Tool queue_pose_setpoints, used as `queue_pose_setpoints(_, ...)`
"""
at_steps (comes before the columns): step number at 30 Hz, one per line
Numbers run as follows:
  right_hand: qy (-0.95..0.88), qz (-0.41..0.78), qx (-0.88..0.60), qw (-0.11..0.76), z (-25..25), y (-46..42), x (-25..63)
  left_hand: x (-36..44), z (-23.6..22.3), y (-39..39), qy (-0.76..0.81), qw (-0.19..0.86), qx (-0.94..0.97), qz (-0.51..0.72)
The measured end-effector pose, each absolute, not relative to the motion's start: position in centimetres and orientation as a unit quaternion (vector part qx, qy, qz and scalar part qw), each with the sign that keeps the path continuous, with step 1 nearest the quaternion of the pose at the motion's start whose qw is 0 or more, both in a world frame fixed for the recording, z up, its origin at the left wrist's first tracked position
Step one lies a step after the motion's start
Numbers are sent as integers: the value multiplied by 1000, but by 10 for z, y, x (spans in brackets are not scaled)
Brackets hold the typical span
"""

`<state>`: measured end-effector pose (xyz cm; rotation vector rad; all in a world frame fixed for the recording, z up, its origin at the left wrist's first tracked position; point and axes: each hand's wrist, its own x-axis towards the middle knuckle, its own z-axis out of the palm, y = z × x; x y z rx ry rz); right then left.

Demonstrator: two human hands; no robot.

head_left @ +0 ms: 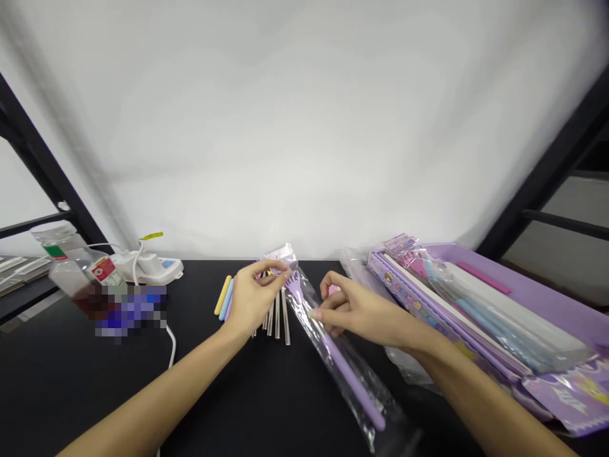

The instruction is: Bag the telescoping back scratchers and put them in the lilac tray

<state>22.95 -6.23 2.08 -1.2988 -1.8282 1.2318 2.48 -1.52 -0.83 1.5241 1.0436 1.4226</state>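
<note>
A purple plastic fork lies inside a long clear plastic sleeve on the black table. My left hand pinches the sleeve's top end near the fork's tines. My right hand has its fingers curled and pressed on the sleeve beside the fork's neck. Under my left hand lie several metal utensil handles and yellow, blue and purple pastel handles.
A purple tray at the right holds packaged pastel utensils and printed purple packs. At the left stand a clear bottle and a white power strip with its cable. Black frame bars rise on both sides.
</note>
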Motion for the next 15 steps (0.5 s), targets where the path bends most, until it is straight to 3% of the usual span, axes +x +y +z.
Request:
queue_pose_setpoints(4,-676,437,-501,319,29,-72,235,36,2,-6,437,361,589,576)
queue_pose_setpoints(8,-654,419,-519,358,38,-76,262,61,9,4,395,395,632,537)
queue_pose_setpoints(12,-636,314,-581,399,51,-80,315,96,15,6,350,417,700,462)
queue_pose_setpoints(15,-621,228,-629,408,61,-79,360,125,17,-1,316,364,788,382)
